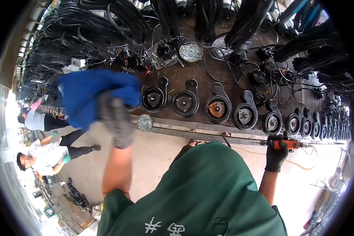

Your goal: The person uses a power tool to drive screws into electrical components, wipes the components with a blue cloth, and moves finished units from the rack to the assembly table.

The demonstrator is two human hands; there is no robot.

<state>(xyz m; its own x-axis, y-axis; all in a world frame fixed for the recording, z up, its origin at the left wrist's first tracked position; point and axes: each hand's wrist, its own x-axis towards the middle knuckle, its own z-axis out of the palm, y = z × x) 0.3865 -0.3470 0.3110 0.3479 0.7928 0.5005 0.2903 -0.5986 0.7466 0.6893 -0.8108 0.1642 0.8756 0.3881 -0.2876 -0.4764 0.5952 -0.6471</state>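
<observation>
Left hand: gloved grey (116, 118), blurred, raised over the left end of the bench and closed on a blue cloth (92, 94).
Blue cloth: bunched, held in the air above the bench's left end, just left of the first housing (its lower edge hides part of the bench).
Right hand: black glove (276, 151), wrapped around the orange-handled power tool (289, 144) at the front edge of the bench, far right.
Hands: well apart, one at each end of the row.
Motor housings: row of round dark castings (217, 108) lying flat along the bench, each with a tab at the top; one shows a rust-coloured centre.
Bench: dark metal top (192, 78), its front rail running left to right.
Screw dishes: one round dish (191, 52) behind the row, another small one (144, 122) on the front rail.
Cables: black coils (86, 27) hanging across the back.
Other people: two seated on the floor at far left (47, 155).
</observation>
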